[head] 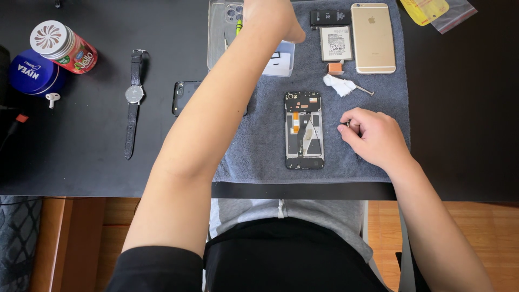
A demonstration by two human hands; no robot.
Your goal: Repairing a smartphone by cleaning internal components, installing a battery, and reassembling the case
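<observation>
An opened black phone frame (304,130) with bare insides lies on a grey towel (259,140). My right hand (374,135) rests on the towel just right of it, fingers curled around a small thin metal tool. My left hand (272,19) reaches far across to the top of the towel, over a small white parts tray (283,60) and a clear phone case (219,32). A green-handled tool (238,26) shows beside that hand; whether the hand grips it is hidden.
On the towel's far side lie a gold phone (372,38), a flat battery (335,43), a black battery (330,17) and a white cloth wad (339,85). Left on the black desk are a wristwatch (133,97), a black phone (184,97), a red can (64,46) and a blue tin (33,72).
</observation>
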